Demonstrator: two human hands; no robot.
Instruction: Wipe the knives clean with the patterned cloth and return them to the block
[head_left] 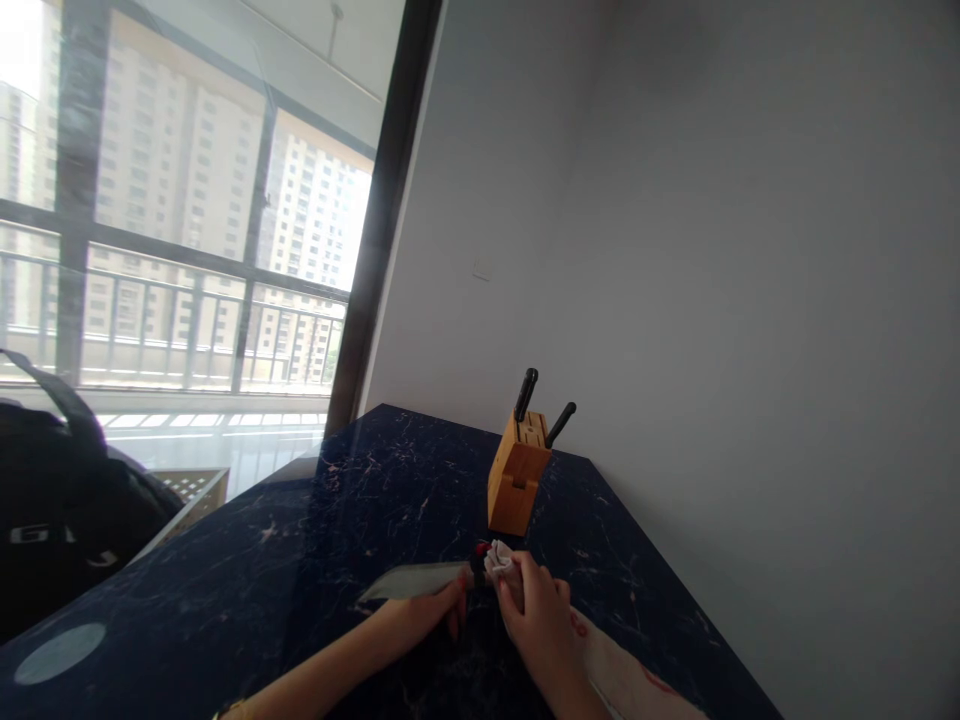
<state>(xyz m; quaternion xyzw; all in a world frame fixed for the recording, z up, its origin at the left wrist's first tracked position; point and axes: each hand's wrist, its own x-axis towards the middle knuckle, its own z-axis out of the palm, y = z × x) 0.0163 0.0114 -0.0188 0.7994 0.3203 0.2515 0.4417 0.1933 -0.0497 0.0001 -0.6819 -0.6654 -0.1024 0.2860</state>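
Note:
A knife [416,579] with a broad, pale blade is held low over the dark tabletop, its tip toward the left. My left hand [445,606] is closed on it where the blade meets the dark handle. Bunched in my right hand [534,602] is a whitish cloth [622,668] with red marks, its top pressed close against the handle end. Part of the handle is hidden by the fingers and cloth. Just beyond both hands stands a wooden knife block [517,480] with two black-handled knives in it.
The dark blue marbled table [405,490] runs to the wall [750,350] on the right. A pale oval patch [60,653] shows at its front left. A black bag [67,500] stands beyond the left edge, near a large window [172,200].

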